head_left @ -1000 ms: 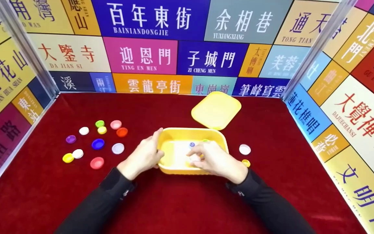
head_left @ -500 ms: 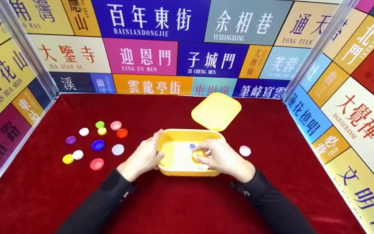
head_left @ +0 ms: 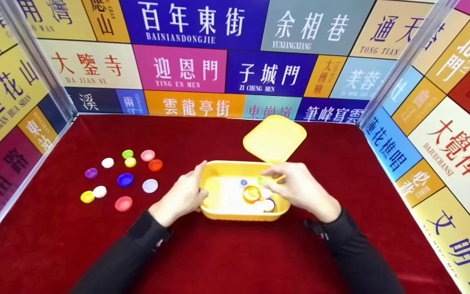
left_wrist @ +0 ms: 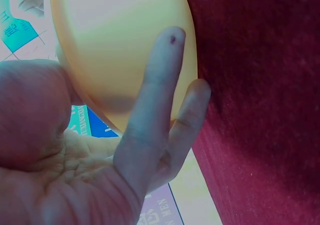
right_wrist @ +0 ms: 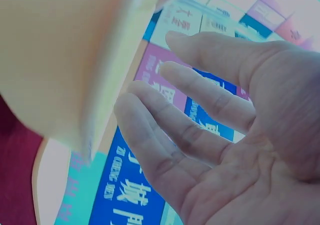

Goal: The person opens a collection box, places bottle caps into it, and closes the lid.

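Observation:
A yellow plastic box (head_left: 218, 214) stands on the red cloth. My left hand (head_left: 183, 195) holds its left end, and in the left wrist view the fingers lie along the outer wall. My right hand (head_left: 300, 188) is over the box's right end. Its fingers are loosely bent and hold nothing in the right wrist view. Inside the box, left of the right hand, lie an orange bottle cap (head_left: 251, 194), a small blue cap (head_left: 243, 183), a green cap (head_left: 261, 180) and a white cap (head_left: 268, 205). Part of the box's right wall is hidden by the right hand.
A yellow lid (head_left: 275, 139) lies behind the box. Several coloured caps are scattered on the left, among them a blue one (head_left: 125, 180), a red one (head_left: 155, 165) and a pinkish-red one (head_left: 123, 203). Panelled walls with printed signs enclose the table's back and sides.
My right hand has moved right from the box's middle, uncovering the orange and white caps inside. It now covers where a white cap lay right of the box. The left hand stays put.

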### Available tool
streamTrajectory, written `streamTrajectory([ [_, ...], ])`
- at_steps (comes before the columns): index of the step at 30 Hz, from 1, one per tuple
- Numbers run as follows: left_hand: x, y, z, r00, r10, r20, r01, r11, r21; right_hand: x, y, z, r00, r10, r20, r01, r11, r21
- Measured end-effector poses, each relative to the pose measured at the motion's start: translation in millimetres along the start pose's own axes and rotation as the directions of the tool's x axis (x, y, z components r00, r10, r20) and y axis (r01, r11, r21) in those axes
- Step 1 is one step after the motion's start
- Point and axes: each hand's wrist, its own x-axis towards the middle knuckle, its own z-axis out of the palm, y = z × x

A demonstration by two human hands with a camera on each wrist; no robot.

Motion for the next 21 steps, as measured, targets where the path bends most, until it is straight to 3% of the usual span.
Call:
streamTrajectory([
  [10, 2.2, 0.4, -1.3, 1.000, -0.001, 0.003, 0.001, 1.000, 0.008, -2.6, 22.3, -34.8, 0.988, 0.140, -0.058, -0.137, 0.990, 0.042],
  [21, 2.1, -1.6, -0.1, 1.000, -0.005, 0.011, 0.005, 1.000, 0.011, -10.0, 66.4, -58.8, 0.949, 0.315, -0.020, -0.315, 0.943, -0.103],
])
